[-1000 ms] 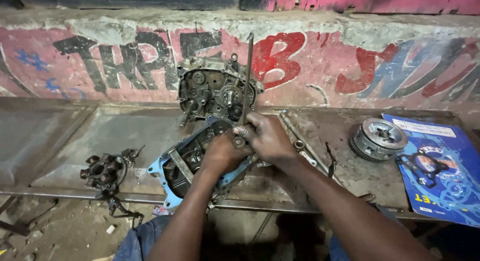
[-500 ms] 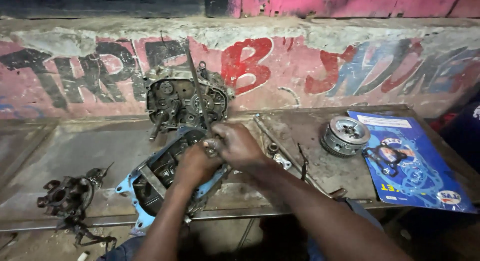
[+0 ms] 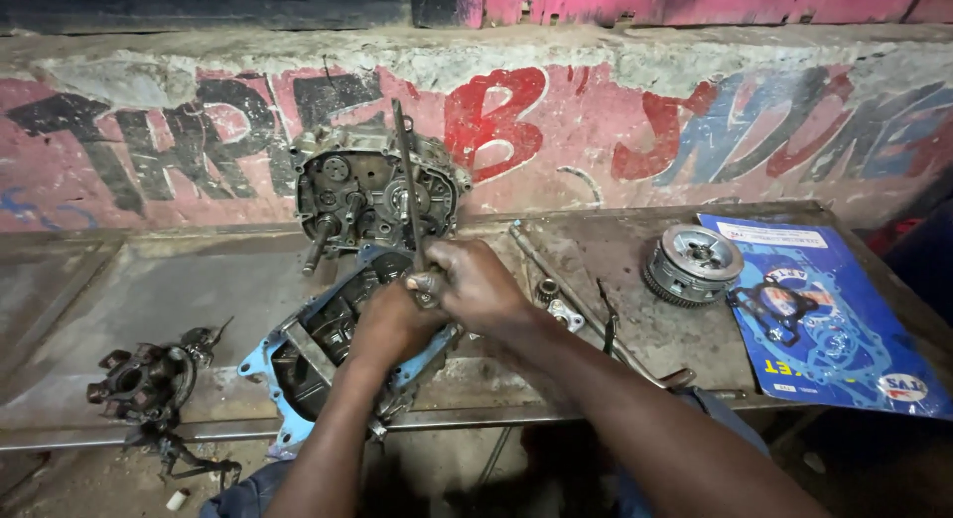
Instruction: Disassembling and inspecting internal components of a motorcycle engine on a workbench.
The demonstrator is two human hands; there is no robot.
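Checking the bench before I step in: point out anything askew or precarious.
The blue-gasketed engine case under both hands sticks out past the bench's front edge, tilted. The small dark assembly at left also sits at the edge, wires dangling over. Nothing looks spilled.

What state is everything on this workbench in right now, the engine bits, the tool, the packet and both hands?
Left hand: closed on the tool's lower end.
Right hand: closed around the tool.
Thin dark metal rod tool: upright, held.
Open engine case half with blue gasket: lying flat, under the hands.
Grey engine case half: propped against the wall, insides exposed.
Round toothed clutch: loose, flat.
Blue gasket packet: flat.
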